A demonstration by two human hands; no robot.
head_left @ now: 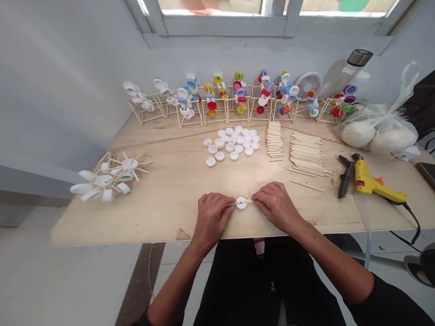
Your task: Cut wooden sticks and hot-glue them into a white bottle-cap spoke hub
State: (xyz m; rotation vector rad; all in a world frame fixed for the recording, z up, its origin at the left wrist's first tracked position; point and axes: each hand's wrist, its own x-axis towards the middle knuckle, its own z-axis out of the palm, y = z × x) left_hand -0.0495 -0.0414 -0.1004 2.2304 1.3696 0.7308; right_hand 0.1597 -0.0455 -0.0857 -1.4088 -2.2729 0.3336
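White plastic cap-and-stick wheels (108,179) lie at the left edge of the worktop (163,222).

Near the front edge, at mid-width, the left hand (211,213) rests knuckles-up, wrist low. Its fingers are pinched together on the left end of a thin stick (231,203).

The stick lies level across a white cap (241,203), which sits flat on the worktop between the two hands.

The right hand (275,204) mirrors the left, palm down, with its fingers closed on the stick's right end, just beside the cap.

Judgement: the work in hand is seating the stick on the cap. It is done well if the stick stays across the cap's centre, both pinches stay level, and the cap stays flat.

A yellow glue gun (374,183) lies towards the right edge, well apart from the hands.
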